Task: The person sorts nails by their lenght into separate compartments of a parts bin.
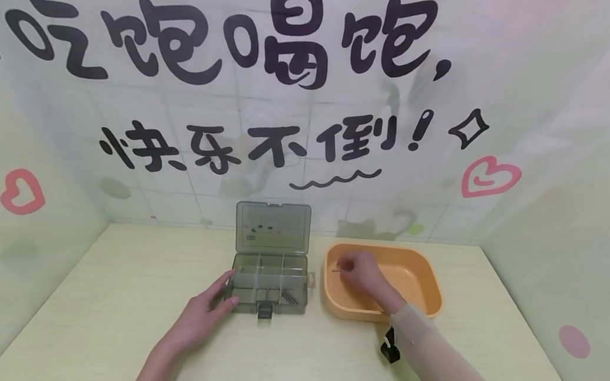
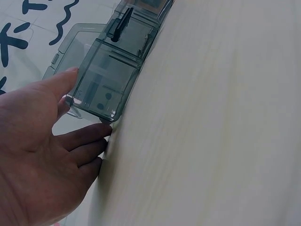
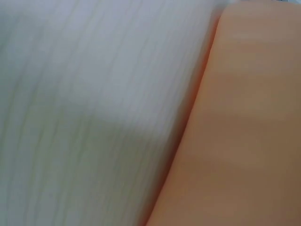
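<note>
A grey see-through compartment box (image 1: 245,279) stands with its lid (image 1: 273,228) raised at the back. My left hand (image 1: 203,316) holds the box by its left end, thumb at the front corner. In the left wrist view the thumb (image 2: 61,84) touches the box's edge, the other fingers by its lower corner. Several thin dark screws (image 1: 289,297) lie in the front right compartment. Over the left part of an orange tray (image 1: 415,281), my right hand (image 1: 364,272) pinches a small thin screw (image 1: 336,270); the fingertips hide part of it.
A dark latch (image 1: 265,310) hangs at the box's front. The tray stands just right of the box. A black strap piece (image 1: 391,349) dangles below the right sleeve (image 1: 422,334). A printed wall sheet (image 1: 309,126) encloses the table (image 1: 117,295) behind and at both sides.
</note>
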The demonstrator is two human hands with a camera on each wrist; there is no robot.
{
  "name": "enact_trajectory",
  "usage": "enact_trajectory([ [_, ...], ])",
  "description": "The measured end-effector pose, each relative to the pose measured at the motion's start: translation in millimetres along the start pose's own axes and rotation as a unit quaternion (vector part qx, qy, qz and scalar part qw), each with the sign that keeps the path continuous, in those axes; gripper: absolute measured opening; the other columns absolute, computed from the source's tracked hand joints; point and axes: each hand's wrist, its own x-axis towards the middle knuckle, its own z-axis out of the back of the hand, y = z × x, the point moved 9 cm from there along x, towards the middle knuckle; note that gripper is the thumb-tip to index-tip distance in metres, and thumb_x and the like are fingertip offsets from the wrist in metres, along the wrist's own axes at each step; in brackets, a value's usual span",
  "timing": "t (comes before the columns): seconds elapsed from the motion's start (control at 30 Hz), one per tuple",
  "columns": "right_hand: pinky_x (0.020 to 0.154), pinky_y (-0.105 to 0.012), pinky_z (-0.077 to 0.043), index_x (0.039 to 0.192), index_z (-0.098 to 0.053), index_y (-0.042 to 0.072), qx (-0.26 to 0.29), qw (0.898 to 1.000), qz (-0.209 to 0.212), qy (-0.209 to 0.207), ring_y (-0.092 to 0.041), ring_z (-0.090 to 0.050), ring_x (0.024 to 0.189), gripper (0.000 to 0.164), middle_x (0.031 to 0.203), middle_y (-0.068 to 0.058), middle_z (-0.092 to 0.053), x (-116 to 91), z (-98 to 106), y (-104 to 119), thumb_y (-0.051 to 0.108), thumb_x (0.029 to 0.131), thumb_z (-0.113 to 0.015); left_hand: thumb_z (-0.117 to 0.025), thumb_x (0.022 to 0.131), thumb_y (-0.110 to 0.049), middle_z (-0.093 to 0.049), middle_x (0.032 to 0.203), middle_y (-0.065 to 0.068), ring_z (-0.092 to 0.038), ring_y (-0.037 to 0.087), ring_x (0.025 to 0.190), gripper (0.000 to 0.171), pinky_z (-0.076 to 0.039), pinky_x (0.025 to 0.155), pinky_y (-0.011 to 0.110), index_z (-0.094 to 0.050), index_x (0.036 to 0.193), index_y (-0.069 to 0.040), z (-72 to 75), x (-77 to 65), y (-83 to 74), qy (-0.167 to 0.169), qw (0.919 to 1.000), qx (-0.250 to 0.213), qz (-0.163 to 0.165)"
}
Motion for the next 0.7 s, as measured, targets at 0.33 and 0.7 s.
enact_trajectory([
  [0.33,0.079,-0.035,-0.059,0.09,-0.079,0.002,0.01,0.999,0.002,0.038,-0.019,-0.068,0.085,0.014,0.086,-0.004,-0.076,-0.1,-11.2,2.9,-0.007,0.082,-0.074,-0.06,0.105,-0.04,-0.045,0.15,0.032,-0.04,0.051,0.14,0.067,-0.029,0.115,0.065,-0.032,0.162,-0.022,0.0,0.0,-0.6,-0.003,1.0,0.001,-0.002],
  [0.7,0.084,-0.038,-0.059,0.097,-0.079,-0.001,-0.01,0.997,0.021,0.072,-0.024,-0.07,0.092,0.015,0.094,-0.008,-0.077,0.0,-16.3,5.4,-0.006,0.089,-0.068,-0.06,0.105,-0.041,-0.045,0.15,0.032,-0.04,0.051,0.14,0.067,-0.029,0.114,0.066,-0.032,0.162,-0.023,0.6,-0.7,-1.3,-0.001,1.0,0.001,-0.001],
])
